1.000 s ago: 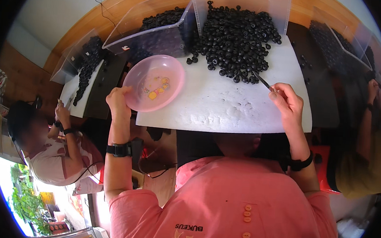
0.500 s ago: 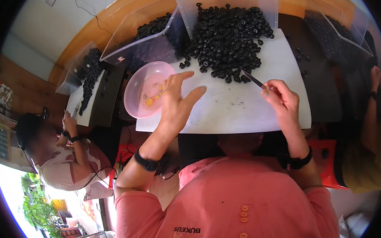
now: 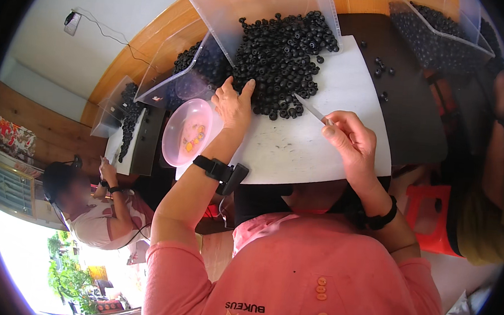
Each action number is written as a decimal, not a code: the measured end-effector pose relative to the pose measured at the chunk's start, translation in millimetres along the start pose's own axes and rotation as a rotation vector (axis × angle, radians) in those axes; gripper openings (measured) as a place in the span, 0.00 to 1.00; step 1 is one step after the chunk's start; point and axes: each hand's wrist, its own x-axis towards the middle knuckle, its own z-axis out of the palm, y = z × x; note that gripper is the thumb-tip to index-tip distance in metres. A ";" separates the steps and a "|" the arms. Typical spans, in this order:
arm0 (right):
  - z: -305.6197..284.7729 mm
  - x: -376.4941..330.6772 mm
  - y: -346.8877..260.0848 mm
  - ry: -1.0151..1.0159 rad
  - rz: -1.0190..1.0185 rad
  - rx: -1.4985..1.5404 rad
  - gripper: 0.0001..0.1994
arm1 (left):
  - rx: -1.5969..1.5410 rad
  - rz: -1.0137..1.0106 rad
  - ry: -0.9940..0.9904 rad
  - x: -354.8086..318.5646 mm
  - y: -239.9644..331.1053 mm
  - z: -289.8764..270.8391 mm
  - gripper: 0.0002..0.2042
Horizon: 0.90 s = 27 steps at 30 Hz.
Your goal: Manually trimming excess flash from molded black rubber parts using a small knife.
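The left hand (image 3: 232,103) lies flat at the near edge of the heap of small black round pieces (image 3: 281,55), fingers spread wide and fingertips touching the nearest pieces, nothing closed in the palm as far as can be seen. That heap spreads over the far part of the white worktop (image 3: 316,144) and runs up into a clear plastic bin (image 3: 255,7) tipped toward the person. The right hand (image 3: 348,141) is closed around a thin, pointed metal tool (image 3: 310,109), its tip aimed up and left toward the edge of the heap and stopping just short of the pieces (whether it is a blade or a pick cannot be told). Just left of the left hand sits a pink translucent bowl (image 3: 187,131) at the worktop's left edge, with a few small yellow-orange bits (image 3: 192,138) inside. Both wrists carry black bands, and the person wears a salmon-pink shirt (image 3: 302,276). A few stray black pieces lie on the dark surface (image 3: 405,109) to the right of the white board, well apart from the heap. Farther left, another clear bin (image 3: 176,78) holds more black pieces, and beyond it a second person (image 3: 95,217) sits at a neighbouring worktop, their hands near another pile. At the far right a red stool (image 3: 427,214) stands beside a third person's arm.
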 end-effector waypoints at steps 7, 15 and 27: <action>-6.2 0.2 -2.3 -0.050 0.018 0.039 0.10 | -0.128 0.012 0.043 4.1 5.4 19.7 0.34; -3.1 -0.2 -0.7 -0.027 -0.041 0.052 0.09 | -0.032 -0.024 0.040 22.9 5.1 23.7 0.36; -0.3 -1.3 2.0 -0.026 -0.068 -0.017 0.09 | -0.256 -0.055 0.023 14.8 26.2 31.8 0.34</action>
